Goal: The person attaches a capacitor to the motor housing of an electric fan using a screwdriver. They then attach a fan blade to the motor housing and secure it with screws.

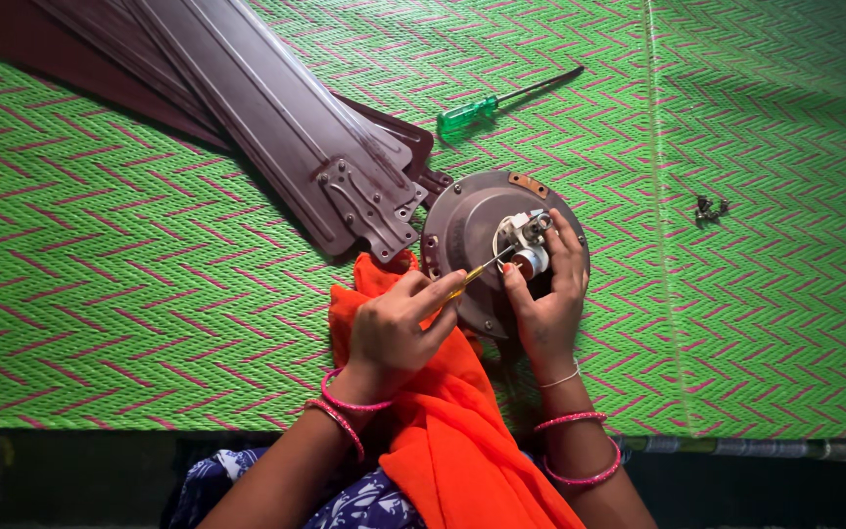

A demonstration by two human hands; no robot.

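Observation:
A round brown fan motor housing (464,233) lies on a green woven mat (149,255). My left hand (396,328) grips a small yellow-handled screwdriver (475,273) whose tip points at the white wired part (521,233) at the motor's centre. My right hand (547,294) rests on the housing, fingers around that central part and its shaft. An orange cloth (443,411) drapes over my lap under both wrists.
Several brown fan blades (276,118) with metal brackets lie stacked at the upper left, touching the housing. A green-handled screwdriver (487,108) lies beyond the motor. A small cluster of screws (709,208) sits on the mat at the right.

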